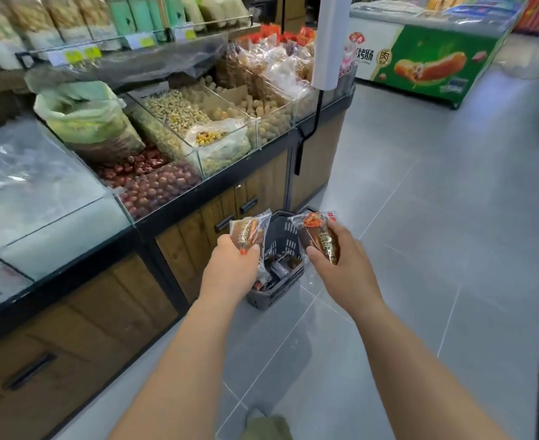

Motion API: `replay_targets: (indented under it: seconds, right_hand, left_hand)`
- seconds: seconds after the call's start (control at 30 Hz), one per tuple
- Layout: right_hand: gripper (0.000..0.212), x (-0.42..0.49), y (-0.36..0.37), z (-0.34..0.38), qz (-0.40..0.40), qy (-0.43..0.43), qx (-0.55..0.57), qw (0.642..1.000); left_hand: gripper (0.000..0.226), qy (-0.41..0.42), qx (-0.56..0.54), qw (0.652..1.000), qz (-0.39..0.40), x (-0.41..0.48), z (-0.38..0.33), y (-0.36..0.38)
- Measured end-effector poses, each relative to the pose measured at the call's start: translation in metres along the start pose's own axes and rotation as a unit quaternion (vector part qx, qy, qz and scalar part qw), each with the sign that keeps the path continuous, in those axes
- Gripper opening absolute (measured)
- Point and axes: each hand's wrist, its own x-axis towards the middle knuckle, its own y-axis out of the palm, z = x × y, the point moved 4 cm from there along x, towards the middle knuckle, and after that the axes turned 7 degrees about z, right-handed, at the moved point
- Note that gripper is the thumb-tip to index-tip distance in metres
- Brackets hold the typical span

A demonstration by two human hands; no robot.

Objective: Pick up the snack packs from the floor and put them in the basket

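Note:
A dark grey plastic basket (285, 231) stands on the floor against the wooden counter, with several dark snack packs inside. My left hand (233, 265) grips a brown and orange snack pack (249, 231) above the basket's left rim. My right hand (345, 265) grips a second brown and orange snack pack (319, 235) above the basket's right rim. Both arms reach forward from the bottom of the view. No loose pack shows on the floor.
A shop counter (198, 198) with glass bins of nuts and dried fruit runs along the left. A black pole (309, 128) stands at its corner. A green chest freezer (433, 61) sits at the far right. Grey tiled floor (420, 249) stretches to the right.

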Motion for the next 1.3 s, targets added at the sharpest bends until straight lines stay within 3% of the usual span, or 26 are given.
replay_targets:
  seconds: [0.37, 0.73, 0.9, 1.0, 1.3]
  right_hand:
    - [0.058, 0.214, 0.021, -0.031, 0.075, 0.019, -0.004, 0.997]
    - [0.06, 0.42, 0.065, -0.104, 0.264, 0.021, -0.018, 0.964]
    - [0.058, 0.463, 0.106, -0.151, 0.34, 0.067, -0.013, 0.938]
    - [0.057, 0.473, 0.134, -0.186, 0.369, 0.11, -0.009, 0.923]
    - [0.053, 0.478, 0.246, -0.297, 0.412, 0.176, -0.022, 0.894]
  left_hand:
    - [0.048, -0.069, -0.012, 0.998, -0.009, 0.187, -0.038, 0.026]
    - [0.049, -0.225, -0.05, 0.972, -0.042, 0.336, -0.028, 0.093]
    - [0.041, -0.354, -0.085, 0.927, -0.086, 0.364, 0.014, 0.133]
    - [0.055, -0.416, -0.092, 0.903, -0.061, 0.378, 0.059, 0.168]
    - [0.038, -0.446, -0.182, 0.876, -0.039, 0.443, 0.169, 0.257]
